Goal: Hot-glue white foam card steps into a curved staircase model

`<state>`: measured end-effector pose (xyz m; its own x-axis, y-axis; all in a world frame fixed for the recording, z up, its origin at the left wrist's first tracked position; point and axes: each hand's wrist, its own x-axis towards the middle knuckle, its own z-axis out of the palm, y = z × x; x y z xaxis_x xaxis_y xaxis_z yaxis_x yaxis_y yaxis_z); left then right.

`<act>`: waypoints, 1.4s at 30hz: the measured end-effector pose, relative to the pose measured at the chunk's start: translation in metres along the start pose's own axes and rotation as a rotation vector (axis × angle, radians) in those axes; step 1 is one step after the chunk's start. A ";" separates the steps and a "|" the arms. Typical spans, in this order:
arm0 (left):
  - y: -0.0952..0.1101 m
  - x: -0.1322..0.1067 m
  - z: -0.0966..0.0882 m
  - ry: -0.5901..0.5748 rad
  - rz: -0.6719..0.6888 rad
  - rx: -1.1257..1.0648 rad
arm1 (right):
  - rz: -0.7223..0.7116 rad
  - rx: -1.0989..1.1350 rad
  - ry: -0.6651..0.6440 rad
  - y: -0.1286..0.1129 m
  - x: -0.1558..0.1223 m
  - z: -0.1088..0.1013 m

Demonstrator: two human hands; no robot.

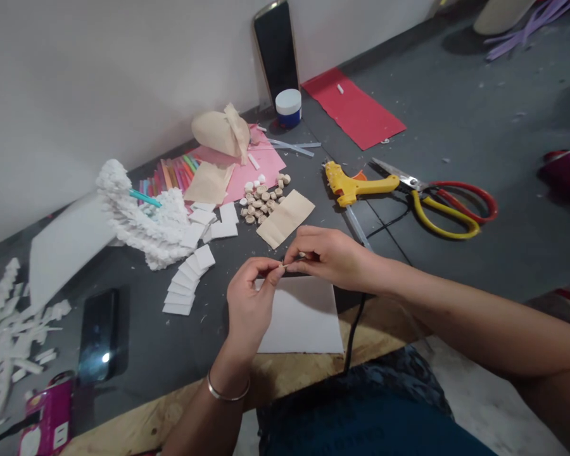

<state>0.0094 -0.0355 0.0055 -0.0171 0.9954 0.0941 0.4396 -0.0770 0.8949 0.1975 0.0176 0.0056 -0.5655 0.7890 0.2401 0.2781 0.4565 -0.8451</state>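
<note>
My left hand (253,303), with a bangle at the wrist, pinches a tiny tan piece (285,266) between thumb and forefinger. The fingertips of my right hand (330,256) meet it there, pinching the same piece from the other side. It looks like paper, but the fingers cover most of it. Below both hands lies a white sheet (304,316) at the table's front edge. Just beyond them are a strip of brown paper (285,219) with a zigzag edge and a pile of small tan rolled discs (261,204), a few of them white.
A yellow glue gun (356,183) and large scissors (437,193) lie to the right. White squares (185,285), a textured white piece (137,221), a dark phone (99,335) and white scraps (14,342) lie left. Behind stand a lidded jar (289,109) and a propped phone (278,54) near red paper (354,107).
</note>
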 end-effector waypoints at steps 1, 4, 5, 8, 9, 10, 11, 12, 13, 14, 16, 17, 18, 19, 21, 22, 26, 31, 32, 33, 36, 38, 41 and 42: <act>0.000 0.000 0.000 -0.011 -0.029 -0.039 | -0.011 0.008 -0.008 0.000 0.000 -0.001; -0.002 0.002 0.000 -0.043 -0.093 -0.147 | -0.023 0.004 -0.023 0.000 0.000 -0.005; -0.002 0.002 0.000 -0.054 -0.108 -0.176 | -0.031 -0.005 -0.025 0.000 0.000 -0.005; -0.006 0.004 0.000 -0.105 -0.149 -0.254 | -0.075 -0.026 -0.026 0.000 0.000 -0.006; -0.008 0.004 0.000 -0.123 -0.162 -0.284 | -0.085 -0.024 -0.026 0.000 0.000 -0.006; -0.009 0.004 -0.001 -0.140 -0.172 -0.319 | -0.090 -0.020 -0.024 0.000 0.000 -0.005; -0.011 0.004 -0.001 -0.157 -0.181 -0.361 | -0.088 -0.013 -0.021 0.000 0.000 -0.005; -0.013 0.005 -0.002 -0.176 -0.192 -0.411 | -0.083 -0.003 -0.016 0.000 0.000 -0.004; -0.014 0.005 -0.003 -0.195 -0.207 -0.467 | -0.078 0.008 -0.012 -0.001 0.000 -0.004; -0.015 0.006 -0.004 -0.220 -0.228 -0.526 | -0.075 0.018 -0.010 -0.002 -0.001 -0.004; -0.015 0.007 -0.006 -0.284 -0.286 -0.628 | -0.080 0.040 -0.016 -0.005 -0.001 -0.003; -0.015 0.008 -0.007 -0.319 -0.317 -0.665 | -0.089 0.055 -0.021 -0.006 -0.002 -0.003; -0.015 0.008 -0.009 -0.352 -0.342 -0.693 | -0.099 0.074 -0.028 -0.007 -0.002 -0.002; -0.014 0.009 -0.010 -0.383 -0.361 -0.712 | -0.109 0.096 -0.035 -0.008 -0.003 -0.002; -0.014 0.009 -0.012 -0.433 -0.392 -0.736 | -0.122 0.141 -0.056 -0.009 -0.004 -0.001; -0.013 0.009 -0.013 -0.451 -0.408 -0.739 | -0.131 0.157 -0.069 -0.009 -0.004 0.000; -0.011 0.008 -0.014 -0.484 -0.475 -0.705 | -0.220 0.180 -0.068 -0.008 -0.005 0.000; -0.007 0.007 -0.008 -0.428 -0.471 -0.734 | -0.180 0.183 -0.041 -0.012 -0.004 -0.002; -0.006 0.007 -0.006 -0.373 -0.427 -0.736 | -0.125 0.187 -0.040 -0.013 -0.004 -0.003; -0.005 0.006 -0.005 -0.304 -0.361 -0.711 | -0.058 0.193 -0.041 -0.013 -0.004 -0.003; -0.001 0.003 -0.003 -0.105 -0.084 -0.440 | 0.149 0.240 -0.059 -0.010 -0.003 -0.001; 0.002 0.001 -0.004 -0.043 0.109 -0.179 | 0.245 0.280 -0.077 -0.007 -0.003 0.000; 0.004 0.000 -0.007 -0.040 0.354 0.158 | 0.332 0.304 -0.105 -0.003 -0.002 0.001; 0.005 0.000 -0.007 -0.049 0.424 0.250 | 0.350 0.298 -0.115 -0.002 -0.002 0.001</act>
<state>0.0047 -0.0364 0.0128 0.2501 0.8811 0.4013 0.6009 -0.4663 0.6493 0.1977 0.0148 0.0067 -0.5648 0.8159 -0.1237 0.2421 0.0205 -0.9700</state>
